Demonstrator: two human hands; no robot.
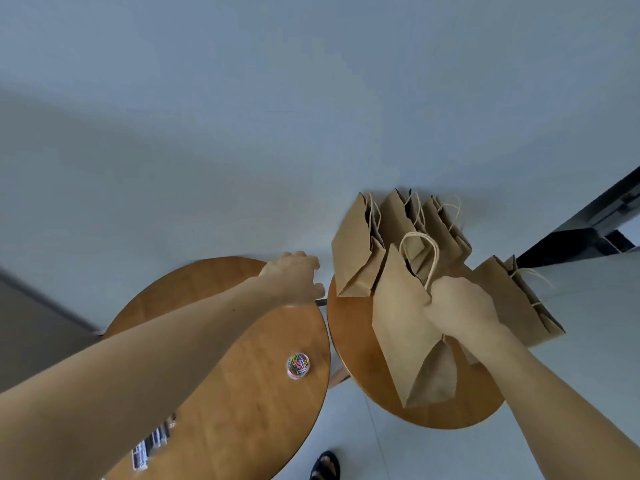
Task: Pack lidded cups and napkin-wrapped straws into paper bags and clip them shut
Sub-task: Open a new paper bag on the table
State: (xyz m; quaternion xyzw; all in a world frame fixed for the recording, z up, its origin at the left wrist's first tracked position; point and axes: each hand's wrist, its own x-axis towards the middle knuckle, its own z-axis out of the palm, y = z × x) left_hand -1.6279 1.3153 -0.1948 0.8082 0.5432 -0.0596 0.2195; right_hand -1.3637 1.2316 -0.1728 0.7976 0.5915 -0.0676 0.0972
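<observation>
Gripping a bag (408, 327) by its top over the right table (349, 341), the right hand (460, 310) is closed tight. The left hand (294, 278) reaches out, fingers curled; whether it holds anything is unclear. Other bags (356, 251) stand behind, seemingly unclipped. With the clip jar (298, 365) apart and no cups visible, clipping likely remains.

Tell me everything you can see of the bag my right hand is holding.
The bag is plain brown paper, creased, with a twisted cord handle looping up from its mouth. It leans, its folded bottom toward the camera. The right hand grips its top edge by the handle. It is over the right table, in front of other bags; whether it rests there I cannot tell.
</observation>
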